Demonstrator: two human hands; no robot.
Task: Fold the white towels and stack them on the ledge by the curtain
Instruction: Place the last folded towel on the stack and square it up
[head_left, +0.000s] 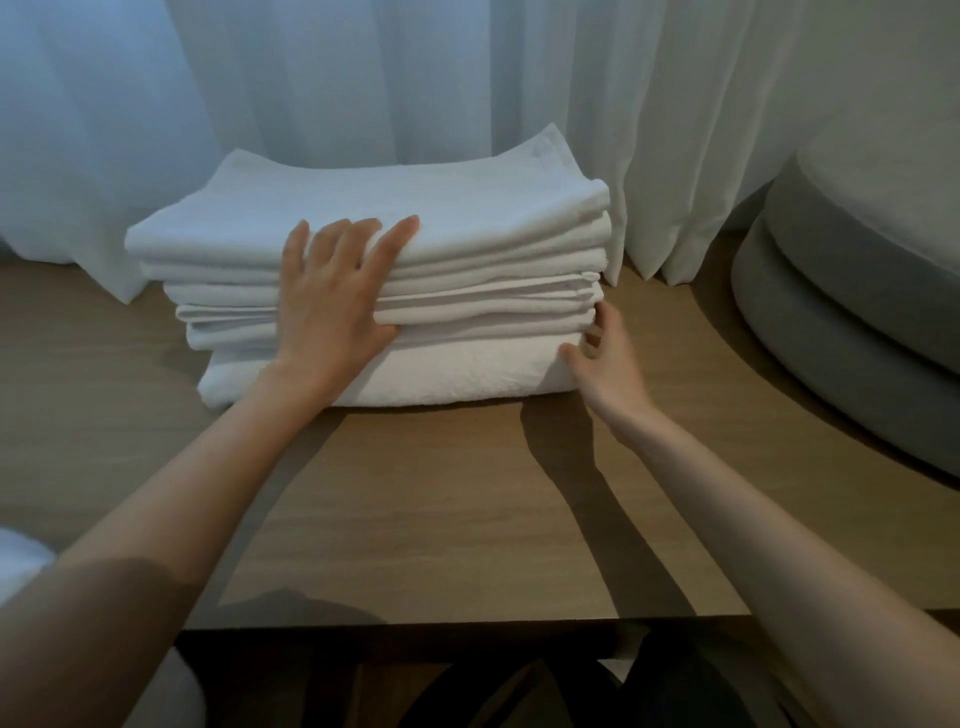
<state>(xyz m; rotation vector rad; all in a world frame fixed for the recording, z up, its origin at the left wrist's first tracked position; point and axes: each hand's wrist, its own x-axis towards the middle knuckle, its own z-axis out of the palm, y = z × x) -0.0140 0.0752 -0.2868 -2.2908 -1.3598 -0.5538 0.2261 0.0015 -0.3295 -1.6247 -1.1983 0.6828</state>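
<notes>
head view: where to look for the towels?
— piled up as a stack of white towels (467, 218) on the wooden bench (415, 519), with the back edge right up against the pale curtain (363, 78). made of several thin folded layers lying on one thick towel (467, 374) at the bottom.

and as for the left hand (332, 301)?
— lying on the front of the stack, a little left of centre. palm against the folded edges, fingers (402, 234) straight and spread over the rim of the top layer. pressing flat, gripping nothing.

and the right hand (608, 358)?
— down at the front right corner of the stack. fingers (602, 322) loosely bent, tips touching the ends of the lower thin layers, thumb against the corner of the thick towel. touching only, as far as can be seen, with no clear pinch on any layer.

anything else around?
— off to the right, beside the bench, a grey round cushioned seat (857, 312) in two tiers, well apart from the stack. at the lower left edge, a bit of white cloth (21, 561), mostly cut off, hard to say what. bare forearms (727, 467) reaching in across the near edge of the bench, with dark shadows under them on the wood.
</notes>
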